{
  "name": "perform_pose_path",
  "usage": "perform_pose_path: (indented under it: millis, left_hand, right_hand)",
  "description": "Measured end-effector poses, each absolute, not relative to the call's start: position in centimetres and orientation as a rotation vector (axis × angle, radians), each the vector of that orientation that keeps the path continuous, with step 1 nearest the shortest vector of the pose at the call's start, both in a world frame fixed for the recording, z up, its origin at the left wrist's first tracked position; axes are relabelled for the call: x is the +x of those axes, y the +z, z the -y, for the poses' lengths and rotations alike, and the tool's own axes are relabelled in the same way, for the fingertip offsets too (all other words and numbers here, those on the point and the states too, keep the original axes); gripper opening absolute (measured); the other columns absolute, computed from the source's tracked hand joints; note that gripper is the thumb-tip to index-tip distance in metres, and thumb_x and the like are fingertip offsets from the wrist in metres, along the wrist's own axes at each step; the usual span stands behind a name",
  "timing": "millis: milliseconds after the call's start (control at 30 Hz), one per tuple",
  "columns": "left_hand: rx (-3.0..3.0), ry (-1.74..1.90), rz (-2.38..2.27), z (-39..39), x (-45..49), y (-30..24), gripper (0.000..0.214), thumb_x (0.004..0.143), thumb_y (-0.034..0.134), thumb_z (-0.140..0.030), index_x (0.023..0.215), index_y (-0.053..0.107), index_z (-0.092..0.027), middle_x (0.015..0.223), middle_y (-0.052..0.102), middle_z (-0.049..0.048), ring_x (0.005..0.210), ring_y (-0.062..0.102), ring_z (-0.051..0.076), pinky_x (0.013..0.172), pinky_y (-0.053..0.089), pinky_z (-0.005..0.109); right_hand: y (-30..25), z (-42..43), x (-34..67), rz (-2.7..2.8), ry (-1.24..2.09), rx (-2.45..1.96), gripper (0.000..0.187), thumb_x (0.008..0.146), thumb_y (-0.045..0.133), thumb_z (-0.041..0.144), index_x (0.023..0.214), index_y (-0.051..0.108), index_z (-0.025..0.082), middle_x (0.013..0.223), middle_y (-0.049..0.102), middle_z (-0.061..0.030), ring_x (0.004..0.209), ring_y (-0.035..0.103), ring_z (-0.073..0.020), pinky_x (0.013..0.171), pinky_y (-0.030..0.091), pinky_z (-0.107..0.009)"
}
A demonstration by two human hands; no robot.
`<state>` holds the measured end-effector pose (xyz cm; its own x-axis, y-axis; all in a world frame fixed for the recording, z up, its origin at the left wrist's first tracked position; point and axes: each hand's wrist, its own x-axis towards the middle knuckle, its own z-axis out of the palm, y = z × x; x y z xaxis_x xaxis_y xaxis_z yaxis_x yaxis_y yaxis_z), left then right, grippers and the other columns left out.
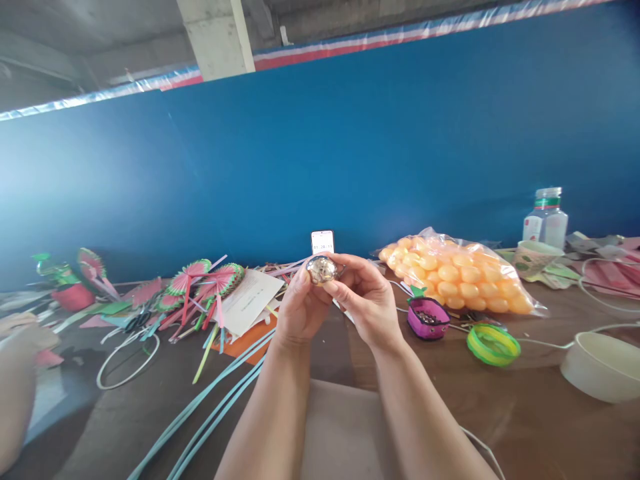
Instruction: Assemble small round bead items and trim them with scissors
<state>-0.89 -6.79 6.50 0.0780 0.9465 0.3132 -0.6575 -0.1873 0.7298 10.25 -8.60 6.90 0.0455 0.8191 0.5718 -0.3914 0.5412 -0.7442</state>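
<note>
Held up in front of me is a small shiny metallic ball (321,271), mirror-like with gold and silver reflections. My left hand (301,313) grips its left side, with the thumb against it. From the right, the bent fingers and thumb of my right hand (367,300) close on the ball's other side. Its back is hidden, so I cannot tell whether it is a whole ball or a dome. Right behind the ball a phone (323,240) stands upright, showing running digits.
Right of my hands are a purple fabric box (427,319), a yellow-green ring (493,345), a bag of orange balls (463,273), a white bowl (603,367) and a bottle (545,220). Left lie paper fans (193,277) and blue strips (220,393). Another person's arm (15,387) is far left.
</note>
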Motion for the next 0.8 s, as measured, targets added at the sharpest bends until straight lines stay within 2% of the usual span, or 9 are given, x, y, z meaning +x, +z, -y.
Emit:
perform_pose_path:
  millis: [233, 500, 667, 800]
  left_hand:
    - [0.934, 1.533, -0.476, 7.2, -0.9, 6.9, 0.038, 0.087, 0.061, -0.056, 0.107, 0.071, -0.025, 0.094, 0.07, 0.0091, 0.101, 0.066, 0.029, 0.079, 0.054, 0.037]
    - [0.95, 1.461, -0.481, 7.3, -1.0, 7.0, 0.046, 0.086, 0.062, -0.06, 0.116, 0.069, -0.026, 0.096, 0.07, 0.0096, 0.096, 0.066, 0.028, 0.073, 0.053, 0.036]
    - [0.962, 1.434, -0.385, 6.4, -0.4, 6.5, 0.04, 0.088, 0.061, -0.054, 0.112, 0.07, -0.023, 0.093, 0.07, 0.0093, 0.081, 0.065, 0.023, 0.068, 0.051, 0.032]
    - [0.931, 1.433, -0.333, 5.5, -0.2, 6.0, 0.037, 0.09, 0.061, -0.047, 0.11, 0.07, -0.017, 0.085, 0.069, 0.0083, 0.071, 0.061, 0.017, 0.072, 0.051, 0.032]
  right_hand:
    - [7.2, 9.1, 10.2, 1.178, 1.006, -0.407, 0.032, 0.073, 0.083, 0.038, 0.103, 0.074, 0.031, 0.061, 0.053, 0.0042, 0.055, 0.048, -0.0119, 0.055, 0.048, -0.027]
    - [6.9, 8.6, 10.5, 1.14, 1.079, -0.416, 0.032, 0.071, 0.084, 0.038, 0.099, 0.073, 0.03, 0.061, 0.052, 0.0055, 0.052, 0.044, -0.0099, 0.054, 0.044, -0.026]
    - [6.5, 7.8, 10.3, 1.114, 1.126, -0.452, 0.037, 0.073, 0.082, 0.042, 0.105, 0.072, 0.028, 0.062, 0.055, 0.0047, 0.052, 0.042, -0.0089, 0.051, 0.039, -0.024]
    - [5.3, 6.1, 10.5, 1.011, 1.158, -0.571, 0.051, 0.078, 0.071, 0.057, 0.118, 0.067, 0.025, 0.063, 0.055, 0.005, 0.05, 0.04, -0.0085, 0.048, 0.035, -0.023]
